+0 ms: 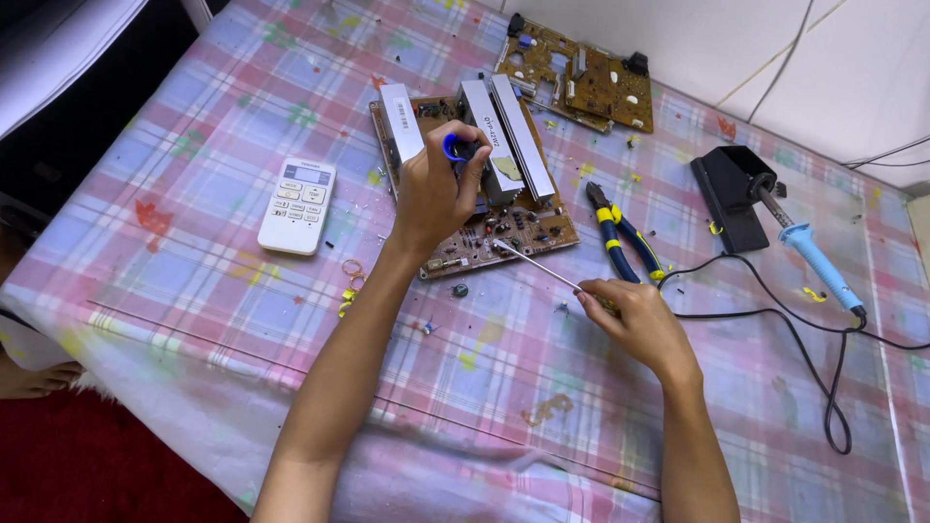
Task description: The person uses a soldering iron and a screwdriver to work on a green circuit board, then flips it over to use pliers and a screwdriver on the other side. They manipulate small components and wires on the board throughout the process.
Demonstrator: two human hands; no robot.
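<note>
Plaid pastel tablecloth (194, 242), white wall behind, left hand (436, 194) gripping blue tool (453, 147), right hand (635, 315) pinching metal rod (533, 263)

Bright even daylight-like light, soft short shadows under the hands (436, 194) and pliers (620, 232) on the worktop (194, 281), mild glare on the metal heat sinks (504, 136), sharp centre, slight wide-angle bending at edges, dark underexposed top-left corner.

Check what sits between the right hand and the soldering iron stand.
Head view: the blue-and-yellow pliers lie between the right hand and the black stand, on the checked cloth. The iron's black cord also crosses that stretch.
</note>
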